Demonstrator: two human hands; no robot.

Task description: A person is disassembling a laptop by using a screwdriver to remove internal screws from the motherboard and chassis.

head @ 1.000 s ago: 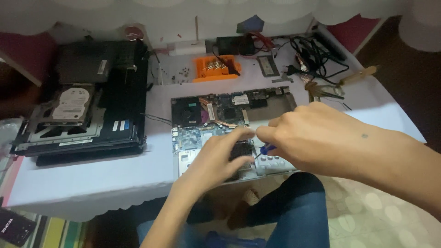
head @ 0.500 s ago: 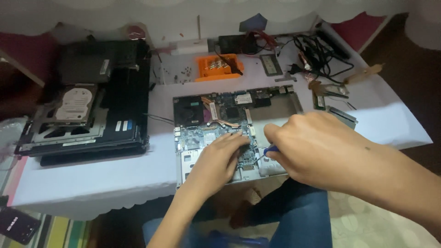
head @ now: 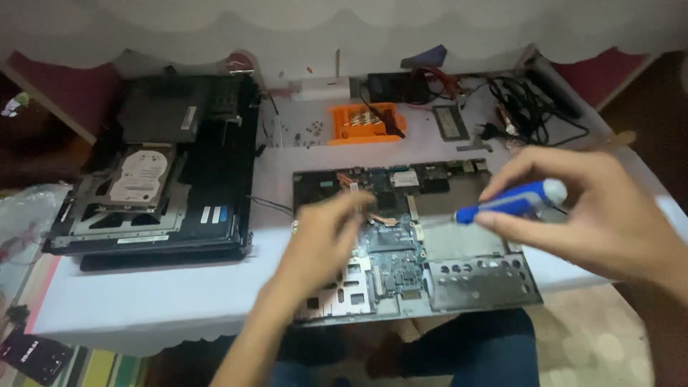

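Blue-handled screwdriver (head: 512,202) sits pinched in the right hand (head: 609,215); left hand (head: 322,240), blurred, grip unclear, should steady the green laptop motherboard (head: 390,244) at the worktop's near edge.

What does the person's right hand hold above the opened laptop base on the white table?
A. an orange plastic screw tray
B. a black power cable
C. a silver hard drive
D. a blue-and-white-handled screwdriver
D: the right hand grips a blue-and-white-handled screwdriver, its thin shaft pointing left over the opened laptop base; the tray, drive and cable all lie untouched elsewhere.
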